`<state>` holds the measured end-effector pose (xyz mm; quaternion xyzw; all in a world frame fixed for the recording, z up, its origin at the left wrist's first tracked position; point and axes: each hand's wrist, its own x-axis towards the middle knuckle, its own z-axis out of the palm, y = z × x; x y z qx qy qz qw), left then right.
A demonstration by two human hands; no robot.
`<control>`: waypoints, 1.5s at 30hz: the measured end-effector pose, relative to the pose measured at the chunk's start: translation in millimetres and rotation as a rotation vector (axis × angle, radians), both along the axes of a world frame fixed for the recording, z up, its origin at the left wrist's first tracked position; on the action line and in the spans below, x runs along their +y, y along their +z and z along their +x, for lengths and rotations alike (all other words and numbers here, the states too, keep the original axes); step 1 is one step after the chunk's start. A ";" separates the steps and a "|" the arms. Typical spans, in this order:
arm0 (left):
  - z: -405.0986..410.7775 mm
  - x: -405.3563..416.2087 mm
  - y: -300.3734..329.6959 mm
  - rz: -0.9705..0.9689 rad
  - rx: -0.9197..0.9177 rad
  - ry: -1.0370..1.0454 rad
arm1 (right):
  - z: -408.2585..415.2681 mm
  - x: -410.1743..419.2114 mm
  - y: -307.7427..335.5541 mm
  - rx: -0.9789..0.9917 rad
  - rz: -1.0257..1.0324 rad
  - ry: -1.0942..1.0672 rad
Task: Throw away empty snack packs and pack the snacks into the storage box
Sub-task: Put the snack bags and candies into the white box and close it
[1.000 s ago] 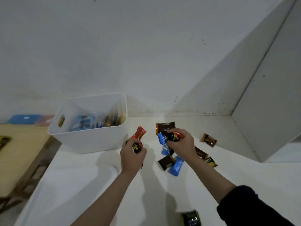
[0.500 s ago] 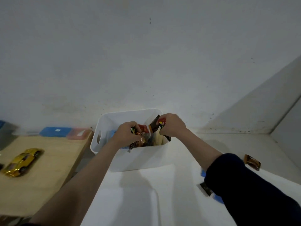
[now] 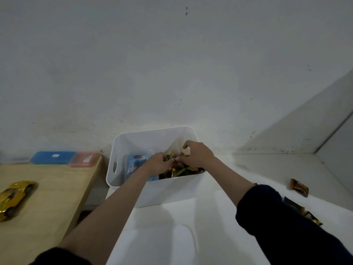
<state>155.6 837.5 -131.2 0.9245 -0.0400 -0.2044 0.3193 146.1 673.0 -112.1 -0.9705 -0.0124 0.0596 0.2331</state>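
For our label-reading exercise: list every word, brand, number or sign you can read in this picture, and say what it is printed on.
No text reads for certain.
Brown snack pack on the white table: light lettering, too blurred to read.
Dark snack pack by the right sleeve: light letters, unreadable.
Blue pack in the storage box: print blurred.
Blue case: white sticker, too small.

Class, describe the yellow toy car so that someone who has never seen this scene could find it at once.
Start at the white storage box against the wall, where both hands are busy. To its left stands a wooden table. The toy car lies near that table's left edge, shiny gold-yellow, unlike the flat blue and red cases at the table's far end.
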 end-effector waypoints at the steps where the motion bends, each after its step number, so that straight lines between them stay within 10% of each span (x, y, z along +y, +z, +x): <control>1: -2.0 0.6 -4.2 -0.013 -0.044 0.011 | -2.7 0.8 -0.7 -0.030 0.022 -0.030; 11: -102.4 -33.8 -55.0 -0.055 -0.872 0.126 | -85.3 -40.7 -24.8 -0.362 0.322 -0.149; 29: -235.8 -226.9 -154.2 0.148 -0.355 -0.189 | -348.1 -214.1 -199.8 0.176 -0.161 -0.362; 45: -159.6 -316.7 -205.4 0.530 -0.337 -0.190 | -186.5 -373.4 -215.1 0.067 -0.188 -0.320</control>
